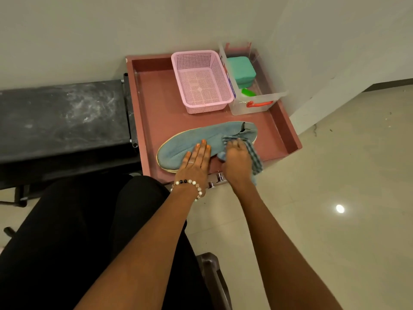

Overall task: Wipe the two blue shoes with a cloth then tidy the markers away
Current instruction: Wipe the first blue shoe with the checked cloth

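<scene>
One blue shoe wiped on a reddish tray – left hand steadies, right hand works the cloth.

The reddish-brown tray (154, 104) sits in a wall corner beside a dark bench (60, 117). On its near part lies a blue shoe (201, 136), on its side, toe to the left. Behind stand an empty pink basket (202, 63) and a clear box (257, 104) with green items inside. The left hand (196, 161) lies flat on the shoe's toe half, fingers straight – holding nothing. The right hand (237, 158) curls round a checked cloth (254, 156), pressed against the shoe's heel half.
</scene>
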Demonstrator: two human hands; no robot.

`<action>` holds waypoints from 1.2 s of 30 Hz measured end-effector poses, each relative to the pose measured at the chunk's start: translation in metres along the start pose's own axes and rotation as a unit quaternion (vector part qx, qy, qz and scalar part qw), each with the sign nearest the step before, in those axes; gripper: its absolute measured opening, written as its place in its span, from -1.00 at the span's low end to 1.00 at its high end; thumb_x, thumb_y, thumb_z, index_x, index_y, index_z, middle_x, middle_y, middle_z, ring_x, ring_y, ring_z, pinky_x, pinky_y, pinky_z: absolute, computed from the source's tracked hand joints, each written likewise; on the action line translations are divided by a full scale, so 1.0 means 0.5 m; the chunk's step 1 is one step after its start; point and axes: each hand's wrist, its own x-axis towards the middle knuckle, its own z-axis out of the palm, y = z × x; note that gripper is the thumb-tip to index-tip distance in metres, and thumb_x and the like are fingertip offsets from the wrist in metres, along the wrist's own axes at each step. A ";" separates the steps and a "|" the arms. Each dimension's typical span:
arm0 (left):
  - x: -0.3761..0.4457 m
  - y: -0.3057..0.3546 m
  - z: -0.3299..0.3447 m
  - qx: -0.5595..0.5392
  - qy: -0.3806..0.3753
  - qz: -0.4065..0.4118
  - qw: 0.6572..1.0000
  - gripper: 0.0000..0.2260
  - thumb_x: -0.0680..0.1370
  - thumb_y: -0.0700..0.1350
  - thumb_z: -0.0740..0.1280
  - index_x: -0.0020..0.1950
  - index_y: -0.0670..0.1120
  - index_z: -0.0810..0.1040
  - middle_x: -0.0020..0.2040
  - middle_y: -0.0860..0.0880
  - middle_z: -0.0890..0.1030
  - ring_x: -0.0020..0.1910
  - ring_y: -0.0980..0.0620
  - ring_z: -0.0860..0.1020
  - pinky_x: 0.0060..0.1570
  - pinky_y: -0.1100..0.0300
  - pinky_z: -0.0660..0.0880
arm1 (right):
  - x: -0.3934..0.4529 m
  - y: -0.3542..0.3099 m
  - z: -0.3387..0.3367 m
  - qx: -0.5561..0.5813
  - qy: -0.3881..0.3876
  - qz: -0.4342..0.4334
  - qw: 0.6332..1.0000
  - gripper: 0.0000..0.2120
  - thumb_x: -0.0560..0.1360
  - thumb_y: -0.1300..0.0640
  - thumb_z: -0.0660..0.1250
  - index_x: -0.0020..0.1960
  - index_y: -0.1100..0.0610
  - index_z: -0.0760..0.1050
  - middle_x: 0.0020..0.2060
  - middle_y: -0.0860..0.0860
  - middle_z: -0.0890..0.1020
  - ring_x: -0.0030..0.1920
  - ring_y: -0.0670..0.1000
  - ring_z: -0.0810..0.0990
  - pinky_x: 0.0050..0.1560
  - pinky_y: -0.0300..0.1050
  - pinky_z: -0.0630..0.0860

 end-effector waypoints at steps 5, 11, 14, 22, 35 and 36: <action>-0.002 0.000 -0.003 0.012 -0.012 0.000 1.000 -0.18 0.53 -0.22 0.19 0.50 -0.18 -0.41 0.51 -0.09 -0.41 0.51 -0.03 -0.32 0.50 0.05 -0.22 | -0.007 0.014 -0.067 0.343 -0.014 -0.005 0.939 -0.62 0.36 0.53 0.16 0.09 0.34 0.58 0.04 0.21 0.64 0.07 0.17 0.60 0.20 0.06 0.49; 0.001 0.001 0.004 0.000 -0.002 0.003 1.000 -0.17 0.49 -0.27 0.19 0.51 -0.18 -0.40 0.51 -0.10 -0.40 0.52 -0.04 -0.31 0.50 0.06 -0.22 | 0.023 0.041 -0.176 0.630 0.311 0.237 0.670 -0.68 0.42 0.54 0.16 -0.02 0.20 0.52 -0.11 0.08 0.61 -0.06 0.06 0.63 -0.03 -0.02 0.61; 0.002 0.000 0.008 -0.006 -0.001 0.001 1.000 -0.11 0.47 -0.26 0.24 0.51 -0.17 -0.41 0.51 -0.08 -0.41 0.52 -0.03 -0.32 0.50 0.07 -0.22 | 0.049 0.051 -0.158 0.562 0.446 0.247 0.651 -0.69 0.45 0.48 0.20 0.18 0.32 0.44 -0.05 0.07 0.55 0.00 0.02 0.59 0.04 -0.21 0.55; 0.001 0.004 0.014 0.002 0.016 -0.008 1.000 -0.13 0.47 -0.27 0.22 0.51 -0.16 -0.39 0.52 -0.08 -0.39 0.52 -0.03 -0.31 0.50 0.06 -0.22 | 0.051 0.024 0.016 0.292 0.179 0.300 0.890 -0.49 0.50 0.12 0.36 0.28 0.37 0.27 0.20 0.32 0.37 0.18 0.23 0.42 0.11 -0.02 0.38; 0.002 0.006 0.006 -0.006 -0.007 -0.009 1.000 -0.12 0.49 -0.21 0.25 0.50 -0.18 -0.41 0.50 -0.11 -0.43 0.50 -0.06 -0.35 0.48 0.04 -0.27 | -0.023 -0.005 -0.101 0.250 -0.030 0.059 0.966 -0.75 0.44 0.38 0.29 0.06 0.20 0.60 -0.10 0.10 0.65 -0.08 0.08 0.60 -0.09 -0.13 0.53; 0.002 0.006 0.008 -0.011 -0.002 -0.009 1.000 -0.12 0.48 -0.24 0.25 0.50 -0.18 -0.41 0.50 -0.11 -0.43 0.51 -0.06 -0.35 0.47 0.05 -0.27 | -0.018 0.005 -0.117 0.316 0.030 0.126 0.940 -0.79 0.46 0.35 0.30 0.04 0.18 0.60 -0.14 0.05 0.64 -0.09 0.05 0.61 -0.10 -0.08 0.58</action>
